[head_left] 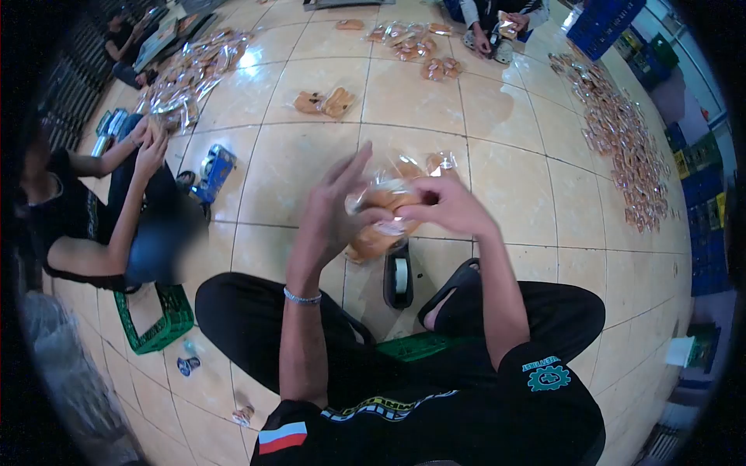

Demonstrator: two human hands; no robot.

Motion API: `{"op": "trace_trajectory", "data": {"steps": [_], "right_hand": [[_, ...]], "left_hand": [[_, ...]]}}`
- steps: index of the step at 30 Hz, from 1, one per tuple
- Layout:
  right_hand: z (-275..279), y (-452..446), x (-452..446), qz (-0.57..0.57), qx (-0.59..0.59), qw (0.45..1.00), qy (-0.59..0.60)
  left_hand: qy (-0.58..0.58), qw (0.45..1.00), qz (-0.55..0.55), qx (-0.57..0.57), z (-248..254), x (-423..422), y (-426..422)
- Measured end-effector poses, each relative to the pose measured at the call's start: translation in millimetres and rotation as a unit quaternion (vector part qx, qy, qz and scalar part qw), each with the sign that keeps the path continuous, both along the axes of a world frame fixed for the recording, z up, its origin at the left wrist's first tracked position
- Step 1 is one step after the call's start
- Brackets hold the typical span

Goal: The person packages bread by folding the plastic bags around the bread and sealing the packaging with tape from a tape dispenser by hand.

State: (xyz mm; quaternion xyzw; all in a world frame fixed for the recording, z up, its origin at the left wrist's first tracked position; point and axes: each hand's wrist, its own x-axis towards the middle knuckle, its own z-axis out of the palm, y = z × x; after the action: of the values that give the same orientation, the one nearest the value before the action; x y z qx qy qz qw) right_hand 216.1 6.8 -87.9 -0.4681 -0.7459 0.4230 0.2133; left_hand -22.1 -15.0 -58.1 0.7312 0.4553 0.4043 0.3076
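A clear plastic bag of bread (374,241) is held up in front of my crossed legs. My right hand (451,206) pinches the bag between thumb and fingers. Along its left side is my left hand (338,198), somewhat blurred, with fingers stretched upward and the thumb against the plastic. Below the bag, a black tape dispenser (399,279) with a pale roll stands on the tiles between my feet. Just beyond my hands lies more bagged bread (443,161), partly hidden by the held bag.
A co-worker (93,210) sits at left beside a blue tape dispenser (214,172) and a green crate (159,322). Bagged bread (325,102) lies ahead. Bread piles (198,74) spread at far left and along the right (622,147). Another person (497,27) sits at the back, near blue crates (606,27).
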Motion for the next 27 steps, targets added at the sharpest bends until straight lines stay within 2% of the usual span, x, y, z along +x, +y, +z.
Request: {"op": "trace_trajectory", "data": {"steps": [2, 3, 4, 5, 6, 7, 8, 9, 10, 11, 12, 13, 14, 15, 17, 19, 20, 21, 22, 23, 25, 26, 27], "right_hand": [[-39.0, 13.7, 41.4, -0.070, -0.075, 0.987, 0.126], [-57.7, 13.0, 59.3, -0.215, -0.058, 0.934, 0.280], [-76.0, 13.1, 76.7, -0.350, -0.040, 0.839, 0.416], [-94.6, 15.3, 98.6, -0.439, -0.027, 0.715, 0.543], [-115.6, 18.5, 114.2, -0.511, -0.013, 0.568, 0.645], [-158.9, 19.2, 121.8, -0.505, -0.020, 0.584, 0.635], [-209.2, 20.3, 131.8, -0.368, -0.023, 0.687, 0.626], [-230.1, 25.6, 139.0, -0.219, -0.028, 0.768, 0.601], [-223.5, 29.2, 103.3, -0.419, -0.132, 0.863, 0.250], [-190.8, 14.1, 31.1, -0.387, -0.123, 0.883, 0.237], [-225.5, 16.1, -0.2, -0.281, -0.103, 0.939, 0.171], [-210.7, 2.8, -49.7, -0.214, -0.078, 0.972, 0.051], [-220.3, -7.1, -81.3, -0.157, 0.060, 0.979, -0.114], [-231.3, -13.4, -104.5, -0.095, 0.199, 0.937, -0.270], [-264.2, -24.0, -133.6, -0.129, 0.180, 0.930, -0.294], [-262.9, -13.5, -157.0, -0.164, 0.162, 0.920, -0.317], [-260.4, -4.7, -152.5, -0.122, -0.075, 0.959, -0.244], [-255.2, 1.9, -147.6, -0.070, -0.307, 0.936, -0.160], [-251.1, 6.9, -145.5, -0.091, -0.433, 0.894, -0.065], [-246.0, 9.0, -136.4, -0.092, -0.430, 0.895, -0.072], [-193.5, 8.8, -114.2, -0.086, -0.393, 0.907, 0.121], [-171.7, 13.9, -99.2, -0.092, -0.388, 0.910, 0.112], [-149.6, 21.6, -81.2, -0.068, -0.409, 0.880, 0.233]], "left_hand": [[-0.022, 0.996, 0.051, 0.076, 9.5, -0.2, 1.9], [-0.021, 0.996, 0.055, 0.071, 12.8, -5.6, 2.4], [-0.067, 0.990, 0.090, 0.079, 16.0, -11.2, 1.8], [-0.115, 0.981, 0.131, 0.089, 18.8, -16.7, 1.6], [-0.154, 0.969, 0.169, 0.091, 20.2, -21.9, 0.6], [-0.209, 0.954, 0.198, 0.084, 23.0, -27.2, -0.8], [-0.260, 0.937, 0.220, 0.075, 26.6, -32.9, -1.9], [-0.311, 0.917, 0.240, 0.067, 28.4, -37.2, -3.1], [-0.316, 0.912, 0.251, 0.064, 28.0, -40.0, -3.4], [-0.371, 0.891, 0.260, 0.038, 27.5, -44.0, -2.3], [-0.421, 0.867, 0.267, 0.014, 26.5, -49.2, -1.8], [-0.417, 0.867, 0.274, 0.013, 25.7, -52.3, -2.4], [-0.472, 0.843, 0.259, -0.017, 26.4, -53.1, -2.0], [-0.524, 0.816, 0.240, -0.043, 28.1, -54.3, -0.9], [-0.531, 0.813, 0.236, -0.049, 29.3, -57.2, -3.7], [-0.552, 0.795, 0.240, -0.076, 28.4, -63.7, -5.2], [-0.559, 0.788, 0.244, -0.085, 27.9, -66.9, -7.0], [-0.558, 0.788, 0.246, -0.082, 27.3, -71.9, -9.5], [-0.566, 0.778, 0.257, -0.088, 26.1, -75.0, -11.2], [-0.577, 0.766, 0.267, -0.096, 23.8, -76.5, -11.6], [-0.591, 0.756, 0.264, -0.094, 15.9, -78.9, -9.1], [-0.561, 0.762, 0.309, -0.098, 14.6, -76.7, -7.2], [-0.530, 0.766, 0.350, -0.103, 13.8, -73.3, -4.6]]}}
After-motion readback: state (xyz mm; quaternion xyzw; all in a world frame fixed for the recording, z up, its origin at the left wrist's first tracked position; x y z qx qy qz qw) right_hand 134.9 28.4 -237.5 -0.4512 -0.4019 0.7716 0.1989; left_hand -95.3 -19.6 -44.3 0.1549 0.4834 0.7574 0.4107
